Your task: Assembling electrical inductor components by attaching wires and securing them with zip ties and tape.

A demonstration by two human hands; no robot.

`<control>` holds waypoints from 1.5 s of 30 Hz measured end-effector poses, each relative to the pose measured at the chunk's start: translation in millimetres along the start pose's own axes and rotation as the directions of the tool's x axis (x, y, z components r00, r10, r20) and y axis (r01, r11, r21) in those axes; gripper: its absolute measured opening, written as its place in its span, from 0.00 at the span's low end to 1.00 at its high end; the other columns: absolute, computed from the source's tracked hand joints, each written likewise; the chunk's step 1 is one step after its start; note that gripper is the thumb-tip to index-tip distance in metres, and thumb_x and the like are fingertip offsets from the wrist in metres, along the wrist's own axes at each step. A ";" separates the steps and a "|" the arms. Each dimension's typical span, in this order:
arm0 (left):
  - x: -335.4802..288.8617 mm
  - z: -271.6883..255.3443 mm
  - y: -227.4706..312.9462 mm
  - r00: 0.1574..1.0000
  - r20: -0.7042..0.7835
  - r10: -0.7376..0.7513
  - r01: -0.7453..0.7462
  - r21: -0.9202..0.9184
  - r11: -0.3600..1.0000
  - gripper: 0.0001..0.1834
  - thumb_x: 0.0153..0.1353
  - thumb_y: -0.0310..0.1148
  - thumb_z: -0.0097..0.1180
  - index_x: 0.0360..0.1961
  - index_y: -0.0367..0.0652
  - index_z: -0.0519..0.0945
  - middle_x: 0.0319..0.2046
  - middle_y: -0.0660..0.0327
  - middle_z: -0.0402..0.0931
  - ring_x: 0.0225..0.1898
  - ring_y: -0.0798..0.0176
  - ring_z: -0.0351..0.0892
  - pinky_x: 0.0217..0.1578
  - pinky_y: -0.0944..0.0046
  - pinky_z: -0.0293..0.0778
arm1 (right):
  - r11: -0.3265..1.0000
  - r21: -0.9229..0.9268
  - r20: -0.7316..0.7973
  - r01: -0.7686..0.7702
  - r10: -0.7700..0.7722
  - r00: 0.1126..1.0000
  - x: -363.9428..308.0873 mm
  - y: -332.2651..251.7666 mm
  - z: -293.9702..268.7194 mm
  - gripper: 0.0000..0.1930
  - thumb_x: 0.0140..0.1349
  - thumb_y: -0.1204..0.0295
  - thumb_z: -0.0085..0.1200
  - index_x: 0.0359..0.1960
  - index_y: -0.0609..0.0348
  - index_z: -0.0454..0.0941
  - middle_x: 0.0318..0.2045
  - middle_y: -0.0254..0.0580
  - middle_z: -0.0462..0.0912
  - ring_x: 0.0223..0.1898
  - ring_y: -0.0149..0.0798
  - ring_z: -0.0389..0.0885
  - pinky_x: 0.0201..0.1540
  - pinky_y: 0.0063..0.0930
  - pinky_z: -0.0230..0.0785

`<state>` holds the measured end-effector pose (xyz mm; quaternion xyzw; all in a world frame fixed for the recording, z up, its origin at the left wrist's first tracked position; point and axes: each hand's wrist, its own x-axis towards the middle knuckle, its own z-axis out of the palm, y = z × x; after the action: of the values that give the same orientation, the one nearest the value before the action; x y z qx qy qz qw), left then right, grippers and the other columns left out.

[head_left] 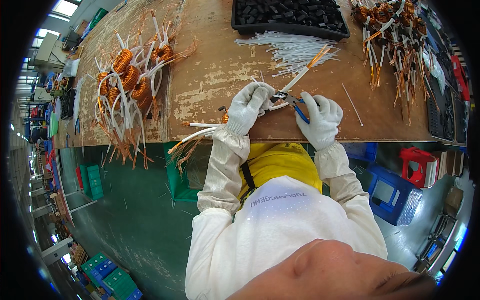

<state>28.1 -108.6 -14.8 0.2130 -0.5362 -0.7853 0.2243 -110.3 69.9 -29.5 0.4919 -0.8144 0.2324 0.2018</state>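
- Nearest, part of the person's head [340, 272] shows at the lower edge, above a white shirt [295, 220] and a yellow garment [282, 167].
- The left hand [252, 105], in a pale glove, is closed at the table's near edge, fingers pinched together on white leads [299, 79]; a thin white end pokes up beyond the fingertips.
- The right hand [322, 120], also gloved, is partly curled around blue-handled cutters [291, 101], handles spread between thumb and fingers. The tips meet the leads beside the left hand; whether they bite, one cannot tell.
- A copper coil [225, 118], mostly hidden, sits just left of the left hand; bared copper tips the leads.
- At left, a heap of coils [131, 77] trails wires over the table's near edge.
- On the far side, loose white ties [292, 50] lie before a black tray [300, 32] of small black pieces [290, 12].
- A single tie [353, 104] lies right of the right hand; another coil pile [390, 17] crowds the far right of the worn brown table [215, 65].
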 end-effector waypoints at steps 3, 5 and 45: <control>-0.2 2.5 2.6 1.000 -0.020 -0.014 0.014 -0.004 1.000 0.13 0.78 0.38 0.51 0.45 0.39 0.82 0.23 0.71 0.70 0.21 0.80 0.58 0.22 0.75 0.55 | 0.970 0.210 0.219 -0.121 0.074 0.973 -1.3 6.9 11.4 0.26 0.53 0.67 0.69 0.57 0.42 0.80 0.42 0.38 0.79 0.44 0.47 0.79 0.50 0.43 0.71; 1.3 -1.2 -2.5 1.000 -0.018 0.008 -0.008 -0.014 1.000 0.13 0.78 0.38 0.51 0.44 0.39 0.81 0.23 0.71 0.69 0.21 0.80 0.58 0.22 0.75 0.54 | 0.920 0.305 0.316 -0.247 0.147 0.937 -4.7 4.6 8.1 0.26 0.53 0.68 0.69 0.57 0.43 0.80 0.40 0.39 0.80 0.43 0.48 0.80 0.46 0.42 0.72; 2.5 -9.1 -7.2 0.986 -0.122 0.111 -0.135 -0.209 0.968 0.14 0.79 0.40 0.51 0.45 0.39 0.80 0.24 0.70 0.69 0.24 0.77 0.62 0.25 0.74 0.59 | 0.991 0.125 0.250 0.040 -0.071 0.966 1.0 -11.9 -3.0 0.31 0.49 0.69 0.70 0.58 0.35 0.79 0.41 0.35 0.78 0.45 0.47 0.79 0.52 0.47 0.72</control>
<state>30.4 -114.5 -24.8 0.1962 -0.4465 -0.8107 0.3238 -99.8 66.0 -24.3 0.5514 -0.8041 0.2099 0.0727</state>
